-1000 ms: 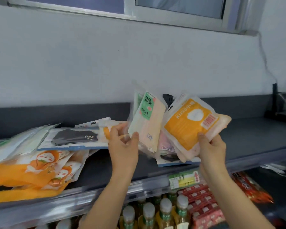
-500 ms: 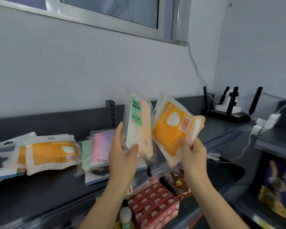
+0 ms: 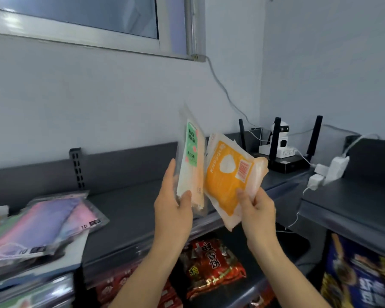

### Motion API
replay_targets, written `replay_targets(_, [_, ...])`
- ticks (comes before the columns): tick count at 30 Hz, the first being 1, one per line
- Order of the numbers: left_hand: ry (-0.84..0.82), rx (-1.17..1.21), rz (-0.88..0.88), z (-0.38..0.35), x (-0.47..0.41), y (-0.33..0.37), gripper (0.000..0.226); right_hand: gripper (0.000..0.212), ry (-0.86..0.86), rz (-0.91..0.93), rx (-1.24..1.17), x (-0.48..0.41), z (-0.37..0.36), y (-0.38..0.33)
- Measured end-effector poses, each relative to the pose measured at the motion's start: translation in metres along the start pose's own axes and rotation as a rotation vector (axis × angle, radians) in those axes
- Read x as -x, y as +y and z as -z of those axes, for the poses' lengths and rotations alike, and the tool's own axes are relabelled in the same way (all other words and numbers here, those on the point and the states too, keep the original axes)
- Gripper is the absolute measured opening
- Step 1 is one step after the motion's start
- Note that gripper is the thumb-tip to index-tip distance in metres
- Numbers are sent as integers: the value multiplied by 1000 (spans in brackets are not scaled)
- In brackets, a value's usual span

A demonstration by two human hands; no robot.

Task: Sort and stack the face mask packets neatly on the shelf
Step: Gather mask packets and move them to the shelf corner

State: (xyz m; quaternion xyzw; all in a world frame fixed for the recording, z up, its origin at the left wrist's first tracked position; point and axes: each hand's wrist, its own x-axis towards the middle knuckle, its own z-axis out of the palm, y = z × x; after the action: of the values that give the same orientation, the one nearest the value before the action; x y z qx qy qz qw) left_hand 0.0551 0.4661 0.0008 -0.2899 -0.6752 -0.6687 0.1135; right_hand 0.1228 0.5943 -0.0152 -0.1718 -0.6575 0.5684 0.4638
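The left hand (image 3: 173, 211) pinches the lower end of a pale green-labelled packet (image 3: 191, 165), thumb across the front and fingers behind; the right hand (image 3: 257, 210) grips the bottom corner of an orange packet (image 3: 228, 176) the same way, thumb on its face. Both packets hang in the air with their long axes roughly upright, the orange one leaning right; whether their inner edges touch I cannot tell. More film edges show behind the orange face, so the right hand probably holds a small bundle; the count is not readable. Below the hands, on a lower level, lies one red snack bag (image 3: 211, 261). The dark shelf (image 3: 131, 210) runs just under and behind the hands; the pastel pile (image 3: 40, 225) of mask packets lies on it well to the left, so the left hand is nearer, and stacking there would mean moving left and down with the packet turned flat. At least two tags show in that pile. Farther back on the right stand one router (image 3: 285, 162) and one white camera (image 3: 281, 138).
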Motion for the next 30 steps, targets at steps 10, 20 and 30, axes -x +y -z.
replay_targets(10, [138, 96, 209, -57, -52, -33, 64, 12, -48, 47, 145, -76, 30, 28])
replay_targets(20, [-371, -823, 319, -76, -97, -93, 50, 67, -651, 429, 1439, -157, 26, 68])
replay_targets(30, [-885, -1086, 267, -78, -117, -92, 70, 71, -772, 83, 1093, -217, 10, 111])
